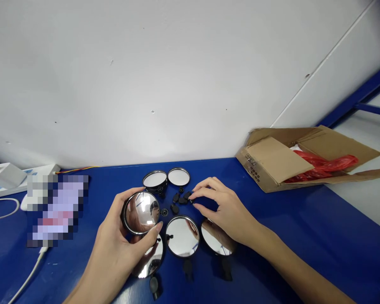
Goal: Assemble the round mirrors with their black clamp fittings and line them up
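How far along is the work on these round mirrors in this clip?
Done: five mirrors lie laid out face-up on the blue table. In hand: the left hand holds a sixth mirror; the right hand touches small black plastic parts. Left: those parts lie loose in a cluster.

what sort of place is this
Likely a small assembly bench: round convex mirrors, black plastic fittings on a blue tabletop, an opened cardboard carton beside them.
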Demonstrator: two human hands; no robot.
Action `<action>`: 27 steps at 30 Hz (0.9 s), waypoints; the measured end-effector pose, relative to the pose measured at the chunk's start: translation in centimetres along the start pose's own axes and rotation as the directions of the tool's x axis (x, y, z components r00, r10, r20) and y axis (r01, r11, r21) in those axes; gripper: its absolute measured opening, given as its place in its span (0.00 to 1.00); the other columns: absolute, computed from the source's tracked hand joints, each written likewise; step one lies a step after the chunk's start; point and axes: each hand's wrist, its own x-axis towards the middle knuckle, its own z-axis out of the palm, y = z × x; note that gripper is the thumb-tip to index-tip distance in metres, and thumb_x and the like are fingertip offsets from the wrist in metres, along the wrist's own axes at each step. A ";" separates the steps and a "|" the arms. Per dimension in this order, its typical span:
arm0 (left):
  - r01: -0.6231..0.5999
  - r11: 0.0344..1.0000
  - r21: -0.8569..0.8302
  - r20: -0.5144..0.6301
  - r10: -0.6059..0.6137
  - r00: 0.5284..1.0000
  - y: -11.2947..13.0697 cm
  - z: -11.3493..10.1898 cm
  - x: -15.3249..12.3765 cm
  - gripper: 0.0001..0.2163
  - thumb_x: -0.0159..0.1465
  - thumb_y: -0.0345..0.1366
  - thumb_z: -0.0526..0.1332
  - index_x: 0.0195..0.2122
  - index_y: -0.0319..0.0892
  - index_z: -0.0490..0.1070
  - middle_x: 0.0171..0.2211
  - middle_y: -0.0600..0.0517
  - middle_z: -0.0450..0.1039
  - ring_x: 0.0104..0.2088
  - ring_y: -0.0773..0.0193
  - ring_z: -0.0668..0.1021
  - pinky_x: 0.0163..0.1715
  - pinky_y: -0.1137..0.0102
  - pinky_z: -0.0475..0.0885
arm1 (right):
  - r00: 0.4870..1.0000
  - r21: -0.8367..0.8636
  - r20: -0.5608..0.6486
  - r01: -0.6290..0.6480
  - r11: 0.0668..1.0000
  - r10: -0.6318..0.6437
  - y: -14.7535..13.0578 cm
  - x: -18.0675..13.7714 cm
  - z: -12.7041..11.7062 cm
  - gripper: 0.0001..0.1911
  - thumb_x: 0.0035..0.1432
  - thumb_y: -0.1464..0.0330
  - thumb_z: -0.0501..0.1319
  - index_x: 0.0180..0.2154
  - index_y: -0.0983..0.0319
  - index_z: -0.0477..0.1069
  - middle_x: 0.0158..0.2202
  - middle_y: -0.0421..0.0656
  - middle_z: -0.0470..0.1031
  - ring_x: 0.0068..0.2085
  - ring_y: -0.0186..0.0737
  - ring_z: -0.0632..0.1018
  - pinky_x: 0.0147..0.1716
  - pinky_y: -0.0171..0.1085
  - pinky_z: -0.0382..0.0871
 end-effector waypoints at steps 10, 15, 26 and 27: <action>0.060 0.998 -0.021 -0.016 -0.060 0.998 0.0 0.3 -0.4 0.35 0.61 0.54 0.79 0.66 0.56 0.70 0.42 0.53 0.84 0.36 0.53 0.88 0.37 0.60 0.90 | 0.990 0.002 0.098 -0.102 0.995 0.102 0.6 -0.1 -0.4 0.07 0.73 0.74 0.68 0.44 0.55 0.79 0.51 0.41 0.79 0.48 0.42 0.82 0.50 0.44 0.77; 0.086 0.995 -0.055 0.018 -0.085 0.996 0.3 0.3 -0.5 0.35 0.60 0.52 0.80 0.66 0.54 0.70 0.50 0.49 0.86 0.42 0.48 0.91 0.34 0.62 0.90 | 0.986 -0.007 0.105 -0.133 0.991 0.133 1.0 0.1 -0.5 0.07 0.71 0.73 0.71 0.44 0.56 0.77 0.44 0.40 0.80 0.44 0.42 0.80 0.46 0.42 0.75; 0.038 0.995 -0.092 0.006 -0.038 0.999 3.4 1.4 -2.3 0.29 0.60 0.47 0.78 0.60 0.53 0.73 0.49 0.50 0.83 0.41 0.53 0.88 0.24 0.72 0.82 | 0.969 0.489 0.241 -0.161 0.857 0.045 -4.1 -0.6 -1.5 0.08 0.78 0.62 0.67 0.52 0.52 0.84 0.50 0.41 0.84 0.47 0.39 0.83 0.49 0.37 0.77; 0.022 0.997 -0.079 -0.001 -0.023 1.000 3.4 1.4 -2.3 0.28 0.60 0.46 0.78 0.60 0.53 0.73 0.49 0.51 0.83 0.42 0.53 0.88 0.24 0.72 0.81 | 0.960 0.531 0.275 -0.201 0.823 0.057 -4.6 -0.7 -1.3 0.08 0.77 0.62 0.68 0.52 0.52 0.85 0.48 0.40 0.85 0.46 0.39 0.84 0.47 0.36 0.77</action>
